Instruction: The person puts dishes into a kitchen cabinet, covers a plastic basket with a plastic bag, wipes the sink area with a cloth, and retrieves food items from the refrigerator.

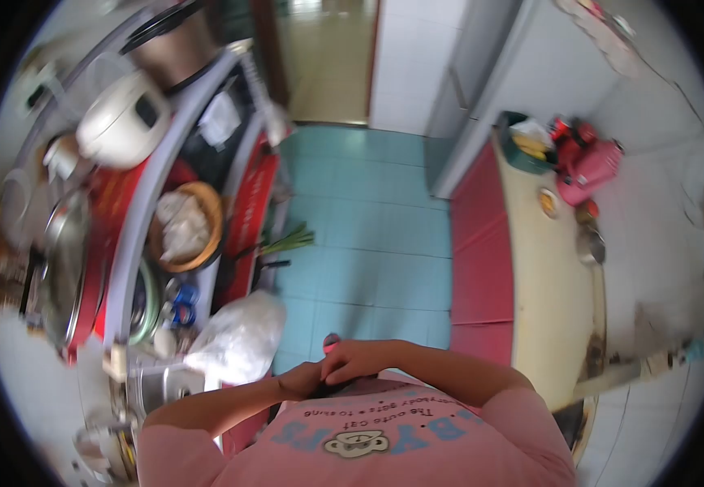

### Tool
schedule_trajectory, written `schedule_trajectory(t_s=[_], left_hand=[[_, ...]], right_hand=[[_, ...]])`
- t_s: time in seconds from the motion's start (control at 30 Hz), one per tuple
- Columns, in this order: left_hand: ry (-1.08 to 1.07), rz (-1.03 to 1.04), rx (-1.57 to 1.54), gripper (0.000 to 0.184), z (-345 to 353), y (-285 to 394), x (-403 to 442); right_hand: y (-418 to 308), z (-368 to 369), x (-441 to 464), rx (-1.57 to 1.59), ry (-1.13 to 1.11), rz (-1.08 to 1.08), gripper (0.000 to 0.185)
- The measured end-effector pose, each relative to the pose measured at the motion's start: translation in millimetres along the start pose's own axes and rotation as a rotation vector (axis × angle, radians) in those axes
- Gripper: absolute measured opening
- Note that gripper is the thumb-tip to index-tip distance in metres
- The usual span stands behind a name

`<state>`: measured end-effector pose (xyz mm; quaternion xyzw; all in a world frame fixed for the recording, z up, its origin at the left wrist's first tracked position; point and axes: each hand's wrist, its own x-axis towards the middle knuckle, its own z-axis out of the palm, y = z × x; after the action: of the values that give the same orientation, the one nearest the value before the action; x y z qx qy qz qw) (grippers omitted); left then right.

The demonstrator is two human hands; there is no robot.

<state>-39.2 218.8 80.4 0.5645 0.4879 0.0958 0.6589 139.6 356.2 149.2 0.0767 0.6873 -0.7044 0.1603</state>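
My left hand [302, 379] and my right hand [355, 359] meet in front of my pink shirt [287, 454], low in the middle of the view. The right hand lies partly over the left, fingers bent. Whatever may be between them is hidden. A small pink thing [332, 341] shows just beyond the hands; I cannot make out what it is. To the left of my hands is a whitish plastic bag [242, 335].
Shelves at left hold a white rice cooker [124, 120], a lidded pan [64, 272] and a basket [215, 213]. Green stalks [291, 239] stick out over the blue tiled floor [368, 268]. At right, a counter [543, 308] bears a green bin [526, 161] and a pink kettle-like object [594, 170].
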Motion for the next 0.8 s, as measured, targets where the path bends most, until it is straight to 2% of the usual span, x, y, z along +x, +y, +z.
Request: schedule_trajectory(t_s=[0.03, 0.07, 0.13, 0.2, 0.27, 0.33, 0.37, 0.43, 0.47, 0.5, 0.57, 0.63, 0.67, 0.7, 0.8], left_hand=[[0.010, -0.067, 0.157, 0.060, -16, 9, 15], [-0.048, -0.036, 0.189, 0.060, -35, 20, 24], [-0.139, -0.243, 0.227, 0.065, -70, 44, 34], [-0.092, -0.133, 0.297, 0.070, -87, 52, 52], [-0.112, -0.085, 0.305, 0.071, -105, 61, 69], [-0.071, -0.167, 0.255, 0.068, -118, 75, 92], [-0.083, -0.161, 0.267, 0.068, -122, 62, 108], [-0.174, -0.164, 0.028, 0.061, -135, 65, 143], [-0.323, -0.122, -0.025, 0.055, -146, 67, 162], [-0.323, -0.118, -0.024, 0.055, -148, 69, 174], [-0.132, -0.129, -0.153, 0.045, -154, 71, 201], [-0.116, -0.144, -0.199, 0.039, -163, 116, 223], [-0.099, -0.160, -0.251, 0.034, -166, 134, 235], [-0.075, -0.159, -0.275, 0.034, -166, 137, 249], [-0.094, -0.069, -0.124, 0.029, -163, 108, 295]], right_hand=[[16, -5, 9, -0.144, -0.025, -0.024, 0.029], [33, -10, 18, -0.288, -0.053, -0.038, 0.028], [16, -22, 22, -0.328, 0.033, 0.021, 0.026], [10, -38, 17, -0.368, 0.085, 0.065, 0.024], [13, -52, 14, -0.366, 0.235, 0.040, 0.021], [22, -65, 9, -0.365, 0.337, 0.051, 0.020], [27, -74, 7, -0.373, 0.409, 0.057, 0.020], [34, -103, -3, -0.421, 0.414, 0.039, 0.024], [38, -118, -9, -0.515, 0.470, -0.024, 0.024], [42, -130, -14, -0.607, 0.518, -0.089, 0.025], [52, -166, -26, -0.601, 0.500, -0.111, 0.025], [50, -199, -43, -0.583, 0.471, -0.142, 0.025], [46, -217, -54, -0.560, 0.432, -0.063, 0.024], [43, -232, -64, -0.545, 0.378, 0.015, 0.023], [52, -265, -66, -0.704, 0.355, 0.013, 0.016]])
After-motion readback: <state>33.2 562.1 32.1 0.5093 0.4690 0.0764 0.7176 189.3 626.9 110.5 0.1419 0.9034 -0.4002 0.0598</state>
